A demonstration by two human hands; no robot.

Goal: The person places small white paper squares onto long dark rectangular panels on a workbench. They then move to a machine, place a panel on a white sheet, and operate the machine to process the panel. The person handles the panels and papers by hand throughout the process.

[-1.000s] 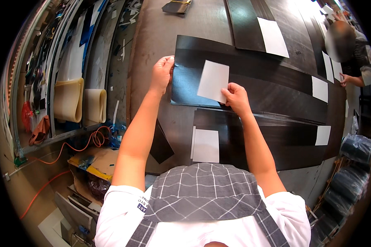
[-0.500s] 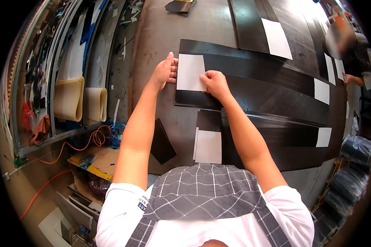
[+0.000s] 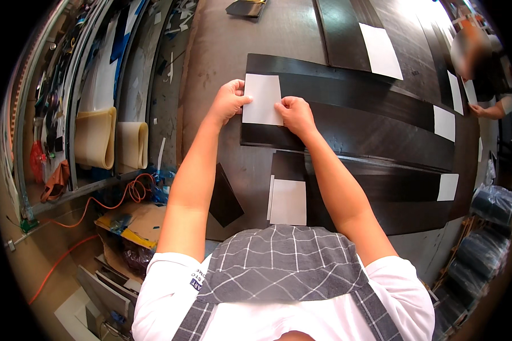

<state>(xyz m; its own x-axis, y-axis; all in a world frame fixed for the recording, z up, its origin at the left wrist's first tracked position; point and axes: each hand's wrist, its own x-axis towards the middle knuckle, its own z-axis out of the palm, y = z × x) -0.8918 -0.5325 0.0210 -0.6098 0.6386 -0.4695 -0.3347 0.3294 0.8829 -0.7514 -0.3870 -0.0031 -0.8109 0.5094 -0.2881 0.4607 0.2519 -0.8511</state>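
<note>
Nearest the person, a second white sheet (image 3: pixel 288 202) lies on the table (image 3: pixel 222 51), below the white card (image 3: pixel 262 99). That card sits upright-long at the left end of the long black strip (image 3: pixel 370 128); left hand (image 3: pixel 228 101) pinches its left edge, right hand (image 3: pixel 294 112) its right. Beyond lie more black panels (image 3: pixel 347 34).
</note>
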